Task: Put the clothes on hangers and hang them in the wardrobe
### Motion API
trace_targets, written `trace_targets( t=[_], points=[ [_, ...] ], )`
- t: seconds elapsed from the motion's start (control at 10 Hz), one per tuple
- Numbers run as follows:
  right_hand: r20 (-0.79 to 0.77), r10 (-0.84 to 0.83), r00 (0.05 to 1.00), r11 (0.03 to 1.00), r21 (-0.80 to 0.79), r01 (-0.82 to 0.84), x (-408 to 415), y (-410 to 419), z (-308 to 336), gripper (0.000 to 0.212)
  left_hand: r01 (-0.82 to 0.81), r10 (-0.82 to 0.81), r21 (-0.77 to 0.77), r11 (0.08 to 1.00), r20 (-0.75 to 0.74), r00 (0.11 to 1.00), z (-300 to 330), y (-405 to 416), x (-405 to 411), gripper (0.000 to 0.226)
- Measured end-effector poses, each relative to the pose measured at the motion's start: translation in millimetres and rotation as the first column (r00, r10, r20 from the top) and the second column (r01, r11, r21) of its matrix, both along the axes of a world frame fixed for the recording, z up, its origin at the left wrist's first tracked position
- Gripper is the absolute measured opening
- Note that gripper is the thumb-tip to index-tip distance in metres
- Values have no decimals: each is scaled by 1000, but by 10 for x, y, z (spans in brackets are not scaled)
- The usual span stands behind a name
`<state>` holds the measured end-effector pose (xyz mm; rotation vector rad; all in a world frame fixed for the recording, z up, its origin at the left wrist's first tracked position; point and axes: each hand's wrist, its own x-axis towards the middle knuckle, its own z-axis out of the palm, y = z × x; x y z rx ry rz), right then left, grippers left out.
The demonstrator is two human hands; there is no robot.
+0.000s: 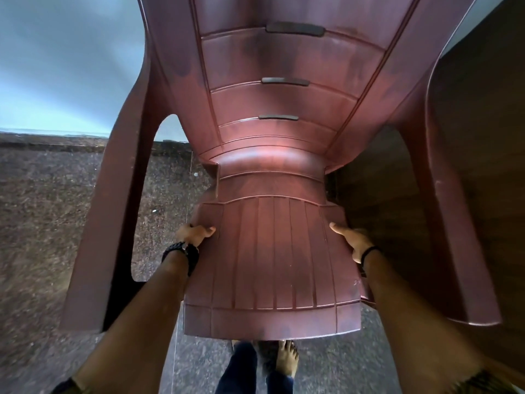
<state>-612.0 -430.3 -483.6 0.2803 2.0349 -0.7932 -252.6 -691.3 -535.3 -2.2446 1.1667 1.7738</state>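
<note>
— What did the room show?

— A maroon plastic chair (284, 115) filled most of the view, its slatted seat nearest the camera and three dark slots up its back. The floor (48, 211) was dark speckled stone with thin joint lines.

— And the walls?

— A pale blue-grey wall (65, 61) stood at the left, meeting the floor along a dark skirting band (51, 142). A brown wood-grain panel (480, 115) stood at the right, just beside the chair; I could not tell whether they touched.

— Lighting?

— Soft and even, with a dull sheen on the chair's plastic.
</note>
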Motion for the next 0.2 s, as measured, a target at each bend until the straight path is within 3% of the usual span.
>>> trace_targets(
  t=[0.1,0.2],
  points=[
    [-24,16,1000,1000,-3,-16,78,-73,153,94,-9,9,-53,999,0,1000,487,98,-196,68],
    [-124,91,988,994,79,-82,308,-231,467,84,32,-7,-196,980,126,992,827,262,-355,63]
  ],
)
